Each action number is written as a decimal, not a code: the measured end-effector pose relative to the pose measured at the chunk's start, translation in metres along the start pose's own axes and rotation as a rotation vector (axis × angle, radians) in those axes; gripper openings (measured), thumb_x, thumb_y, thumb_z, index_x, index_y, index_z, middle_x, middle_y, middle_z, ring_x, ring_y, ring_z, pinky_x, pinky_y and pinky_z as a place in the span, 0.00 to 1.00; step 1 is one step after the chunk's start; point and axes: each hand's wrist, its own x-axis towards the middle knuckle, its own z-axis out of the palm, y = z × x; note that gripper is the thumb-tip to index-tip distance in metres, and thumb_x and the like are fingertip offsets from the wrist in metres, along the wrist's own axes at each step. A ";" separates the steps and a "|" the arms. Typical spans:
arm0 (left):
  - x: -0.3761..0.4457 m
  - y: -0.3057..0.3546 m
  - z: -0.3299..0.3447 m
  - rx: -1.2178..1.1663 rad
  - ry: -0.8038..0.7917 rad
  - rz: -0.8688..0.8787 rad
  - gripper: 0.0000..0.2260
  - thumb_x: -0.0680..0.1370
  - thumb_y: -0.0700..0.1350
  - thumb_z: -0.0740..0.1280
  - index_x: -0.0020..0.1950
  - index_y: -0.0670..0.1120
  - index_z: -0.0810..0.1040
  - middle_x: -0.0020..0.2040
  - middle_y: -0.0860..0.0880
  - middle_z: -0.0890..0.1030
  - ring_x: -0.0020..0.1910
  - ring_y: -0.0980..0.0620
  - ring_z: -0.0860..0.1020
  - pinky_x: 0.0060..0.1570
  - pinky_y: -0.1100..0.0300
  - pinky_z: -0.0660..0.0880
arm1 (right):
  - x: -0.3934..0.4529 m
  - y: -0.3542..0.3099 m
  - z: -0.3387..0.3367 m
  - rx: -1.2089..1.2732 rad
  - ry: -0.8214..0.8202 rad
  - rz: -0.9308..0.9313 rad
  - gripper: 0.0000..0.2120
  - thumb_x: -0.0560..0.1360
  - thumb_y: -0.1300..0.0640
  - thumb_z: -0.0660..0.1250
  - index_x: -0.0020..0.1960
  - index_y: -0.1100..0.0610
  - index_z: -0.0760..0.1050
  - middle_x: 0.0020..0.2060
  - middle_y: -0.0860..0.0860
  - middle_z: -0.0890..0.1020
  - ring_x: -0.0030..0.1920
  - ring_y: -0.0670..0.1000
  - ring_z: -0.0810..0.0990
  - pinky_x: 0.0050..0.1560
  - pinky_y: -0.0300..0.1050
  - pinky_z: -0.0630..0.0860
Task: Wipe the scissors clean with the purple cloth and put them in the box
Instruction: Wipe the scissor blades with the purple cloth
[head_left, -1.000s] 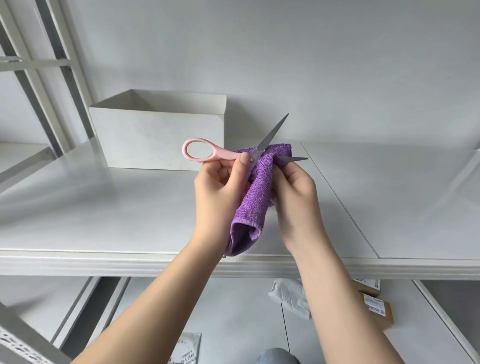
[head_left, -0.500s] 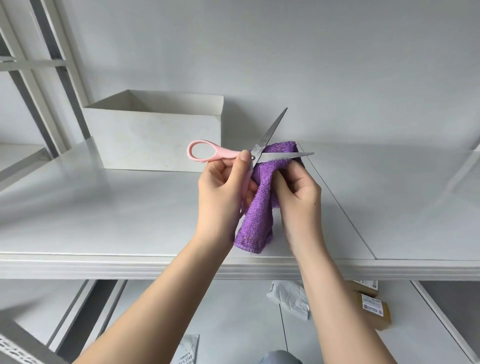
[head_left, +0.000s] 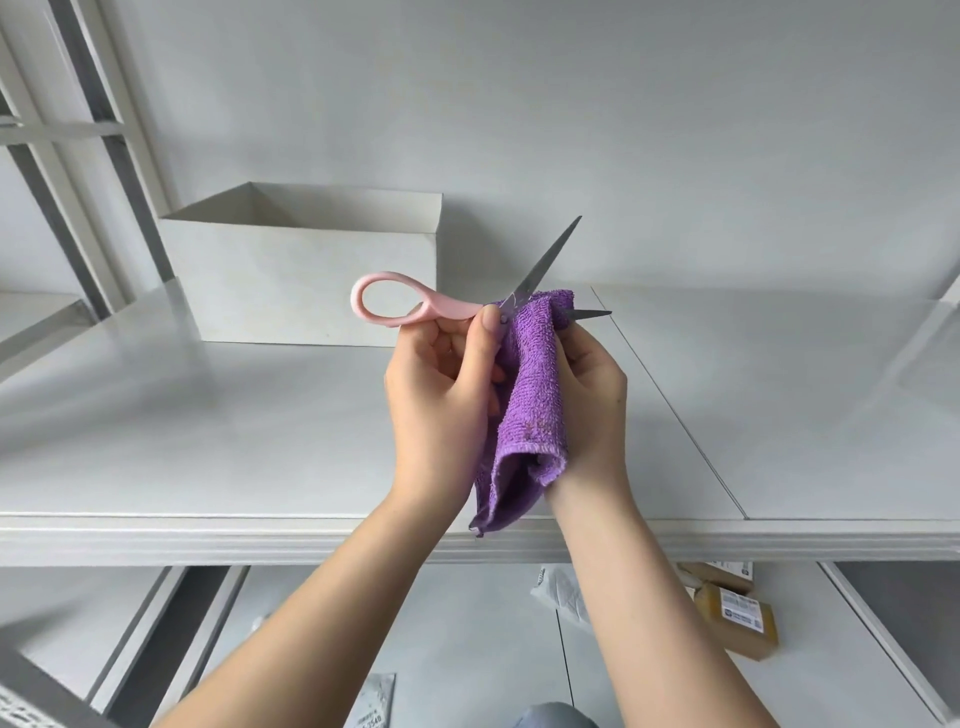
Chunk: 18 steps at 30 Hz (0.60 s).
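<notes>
1. Your left hand (head_left: 441, 395) grips the scissors (head_left: 467, 306) by the pink handle, held in the air right of the box (head_left: 301, 270).
2. Your right hand (head_left: 592, 389) pinches the purple cloth (head_left: 530, 384) around the lower blade.
3. Expect light, stiff, likely slick steel — hold the handle, away from the open points.
4. The cloth is limp — keep it bunched.

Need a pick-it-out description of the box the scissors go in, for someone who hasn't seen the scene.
Start at the white shelf that runs across the view against the grey wall. The box stands on it at the back left, beyond the left hand that holds the pink-handled scissors. It is white, rectangular and open-topped, and the only container standing on that shelf.
</notes>
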 end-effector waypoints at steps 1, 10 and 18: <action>0.000 0.000 0.000 -0.014 0.002 -0.005 0.08 0.79 0.40 0.66 0.40 0.47 0.73 0.28 0.59 0.79 0.26 0.63 0.75 0.28 0.71 0.71 | 0.000 0.000 0.000 -0.006 -0.006 0.001 0.09 0.79 0.59 0.66 0.45 0.63 0.80 0.39 0.60 0.82 0.42 0.57 0.78 0.47 0.54 0.73; 0.011 -0.008 -0.005 -0.050 -0.011 -0.145 0.08 0.78 0.42 0.67 0.39 0.44 0.75 0.28 0.56 0.80 0.28 0.59 0.76 0.32 0.64 0.72 | 0.002 -0.005 -0.006 -0.209 -0.066 -0.118 0.10 0.79 0.62 0.65 0.41 0.53 0.80 0.30 0.44 0.79 0.30 0.42 0.73 0.32 0.34 0.69; 0.010 -0.009 -0.007 -0.025 -0.042 -0.207 0.08 0.78 0.43 0.67 0.39 0.44 0.75 0.27 0.56 0.78 0.27 0.60 0.74 0.30 0.68 0.71 | 0.005 -0.003 -0.015 -0.268 -0.119 -0.153 0.08 0.77 0.64 0.66 0.41 0.55 0.79 0.32 0.44 0.81 0.33 0.42 0.76 0.36 0.35 0.72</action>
